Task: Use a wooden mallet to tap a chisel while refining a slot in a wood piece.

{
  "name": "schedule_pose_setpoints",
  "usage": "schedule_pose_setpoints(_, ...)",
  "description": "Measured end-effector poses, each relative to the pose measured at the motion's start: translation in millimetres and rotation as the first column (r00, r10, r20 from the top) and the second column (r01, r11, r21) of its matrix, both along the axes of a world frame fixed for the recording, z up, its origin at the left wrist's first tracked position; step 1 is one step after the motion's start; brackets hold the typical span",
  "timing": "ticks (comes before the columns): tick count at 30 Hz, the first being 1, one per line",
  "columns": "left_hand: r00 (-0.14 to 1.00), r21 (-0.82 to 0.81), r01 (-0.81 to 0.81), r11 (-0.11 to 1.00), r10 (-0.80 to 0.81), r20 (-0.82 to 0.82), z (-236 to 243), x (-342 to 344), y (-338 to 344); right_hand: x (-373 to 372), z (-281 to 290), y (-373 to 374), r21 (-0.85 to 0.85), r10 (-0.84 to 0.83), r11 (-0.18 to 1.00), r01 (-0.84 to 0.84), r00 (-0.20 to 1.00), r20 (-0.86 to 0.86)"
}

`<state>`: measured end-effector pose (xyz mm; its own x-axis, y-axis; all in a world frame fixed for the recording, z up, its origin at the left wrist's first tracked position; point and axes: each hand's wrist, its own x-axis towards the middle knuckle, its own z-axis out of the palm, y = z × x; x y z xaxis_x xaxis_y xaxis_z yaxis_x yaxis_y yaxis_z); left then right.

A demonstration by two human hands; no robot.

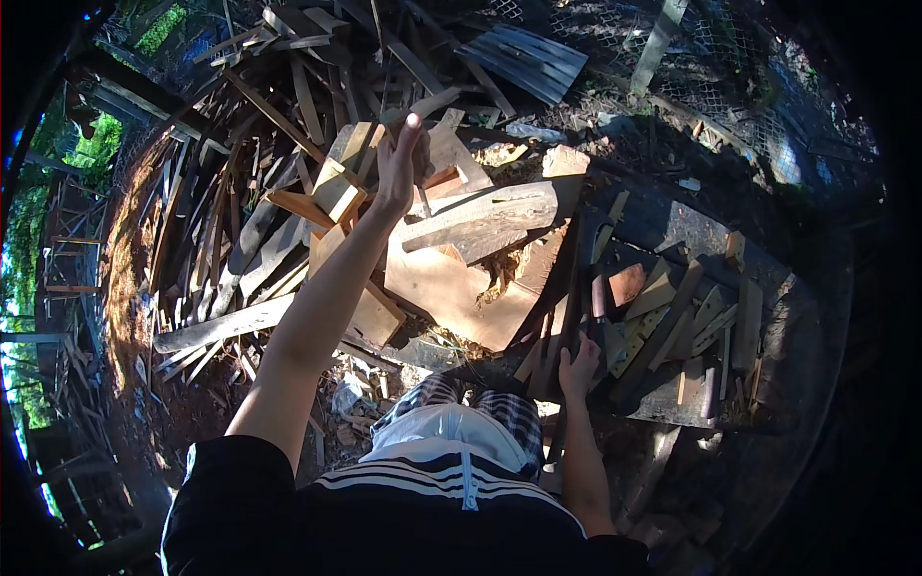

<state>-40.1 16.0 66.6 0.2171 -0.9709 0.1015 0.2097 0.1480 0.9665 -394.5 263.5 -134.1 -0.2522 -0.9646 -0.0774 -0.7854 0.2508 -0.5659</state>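
Outdoors, seen from the head, a jumbled pile point(303, 101) of scrap wood spreads ahead of and to the left of the left hand point(399, 173), with a corrugated sheet point(526, 60) farther off. The left hand is raised with its thumb up and its fingers partly curled; a thin stick point(423, 200) shows just below it, but whether the fingers grip it I cannot tell. The thumb probably sits along the top to steady the wrist. Below and right of this hand, a plank point(485, 213) lies across a broad block point(461, 307), whose flat top seems to give it firm support.

Low on the right, well apart from the left hand, the right hand point(579, 370) is partly open at the near edge of a dark bench point(696, 228), perhaps for balance; shadow hides whether it holds anything. Beyond it and to its right, offcuts point(629, 285) lie loosely heaped, likely just set down within reach.
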Motion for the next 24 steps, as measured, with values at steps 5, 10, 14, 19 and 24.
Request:
schedule_pose_setpoints(5, 0.976, -0.118, -0.124, 0.985, 0.142, 0.162, 16.6, -24.1, 3.0, 3.3, -7.9, -4.0, -0.004, -0.089, 0.996, 0.089, 0.996, 0.007)
schedule_pose_setpoints(10, 0.933, -0.178, -0.191, 0.965, 0.235, 0.272, 9.6, -17.8, 0.8, 7.6, 3.4, -18.4, 0.325, -0.172, 0.928, 0.181, 0.983, -0.057)
schedule_pose_setpoints(14, 0.944, -0.224, -0.126, 0.966, 0.186, 0.274, 9.4, -25.5, 7.0, -5.3, 2.6, -19.0, 0.298, -0.142, 0.943, 0.150, 0.989, -0.050)
schedule_pose_setpoints(19, 0.959, -0.264, -0.110, 0.958, 0.172, 0.223, 13.9, -24.5, 11.5, -18.7, 2.1, -16.3, 0.389, -0.230, 0.896, 0.213, 0.973, -0.003)
schedule_pose_setpoints(24, 0.903, -0.295, -0.152, 0.943, 0.254, 0.347, 9.3, -28.3, 14.1, -17.7, -1.6, -18.5, 0.296, -0.114, 0.942, 0.157, 0.981, -0.159)
